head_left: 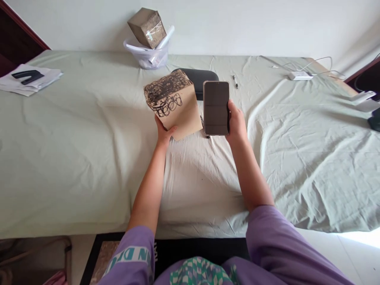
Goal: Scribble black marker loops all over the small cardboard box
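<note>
My left hand [164, 132] grips a cardboard box [184, 116] by its lower left corner, thumb on the near face. Black looping scribbles cover the box's top and part of its side. The box is tilted and held over the table. In my right hand [236, 122] is a smartphone [216, 109] in a clear-edged case, upright with its dark screen facing me. The phone is just right of the box. Behind both lies a black case [204, 77], partly hidden by them. A small dark object, mostly covered, shows between box and phone.
A pale cloth [89, 158] with wrinkles covers the table. At the back, a plastic basin [151, 59] holds another cardboard box [147, 27] and white rolls. Papers [49, 79] with a stapler-like black object [28, 76] lie left. A marker [235, 81] and white power strip [300, 75] lie right.
</note>
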A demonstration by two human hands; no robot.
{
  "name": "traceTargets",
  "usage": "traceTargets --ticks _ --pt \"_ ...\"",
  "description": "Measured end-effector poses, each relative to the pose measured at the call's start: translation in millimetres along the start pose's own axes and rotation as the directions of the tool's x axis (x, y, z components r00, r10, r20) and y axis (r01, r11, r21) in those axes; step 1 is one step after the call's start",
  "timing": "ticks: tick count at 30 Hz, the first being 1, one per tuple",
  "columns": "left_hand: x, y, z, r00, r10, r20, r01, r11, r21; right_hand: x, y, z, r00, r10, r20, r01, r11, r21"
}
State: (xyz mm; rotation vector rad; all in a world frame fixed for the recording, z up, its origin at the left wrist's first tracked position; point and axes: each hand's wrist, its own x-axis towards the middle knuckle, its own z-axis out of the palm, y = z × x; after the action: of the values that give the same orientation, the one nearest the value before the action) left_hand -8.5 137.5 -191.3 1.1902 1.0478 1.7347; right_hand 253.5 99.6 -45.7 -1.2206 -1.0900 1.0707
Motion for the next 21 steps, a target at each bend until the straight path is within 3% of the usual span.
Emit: traceTargets --ticks 2,4,10,13,18,20,21 --pt "0 -2 -4.0 0.999 0.011 -0.047 -0.012 1.0 -0.011 23 18 -19 0.997 -0.04 -0.064 0.021 0.961 -0.275" --pt "2 -4 -6.2 0.997 0.013 -0.077 -0.014 1.0 -0.019 41 37 -33 0.994 -0.019 -0.109 -0.034 0.883 -0.468" --pt "8 -12 -8.8 0.996 0.028 -0.084 -0.03 0.999 -0.028 58 78 -48 0.973 0.188 -0.133 -0.23 0.772 -0.593" --pt "8 -17 -11.0 0.996 0.043 -0.076 -0.046 0.998 -0.036 59 78 -53 0.96 0.262 -0.099 -0.261 0.714 -0.65" --pt "12 -16 -17.6 0.998 0.046 -0.032 -0.047 0.998 -0.051 53 55 -63 0.965 0.257 -0.047 -0.199 0.61 -0.767" --pt "14 -10 -19.5 0.999 0.039 0.025 -0.038 0.998 -0.058 48 44 -65 0.968 0.246 0.051 -0.104 0.576 -0.811" --pt "15 -6 -19.4 0.997 0.039 0.064 -0.035 0.997 -0.062 45 38 -64 0.955 0.247 0.162 -0.012 0.579 -0.815"
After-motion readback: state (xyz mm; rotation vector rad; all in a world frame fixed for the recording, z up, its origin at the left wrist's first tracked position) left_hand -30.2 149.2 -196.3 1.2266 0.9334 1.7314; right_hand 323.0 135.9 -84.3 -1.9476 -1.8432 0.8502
